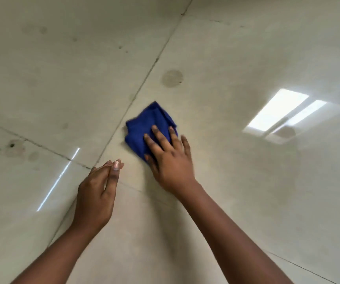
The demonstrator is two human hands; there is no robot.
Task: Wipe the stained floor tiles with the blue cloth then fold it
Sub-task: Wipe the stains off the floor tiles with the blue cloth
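Cloth (144,128) lies bunched mid-frame under my flat right hand (169,158), left hand (95,191) open and empty; it may skid past the round stain (172,78) above.

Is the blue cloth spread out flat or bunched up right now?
Bunched up: the blue cloth is a compact wad pressed on the tile under the right hand.

We see a deep blue cloth (144,128) on pale beige floor tiles (226,58) crossed by thin dark grout lines (144,78), with a round brownish-grey stain (172,78) and smaller dark specks (12,145) near the floor's left edge.
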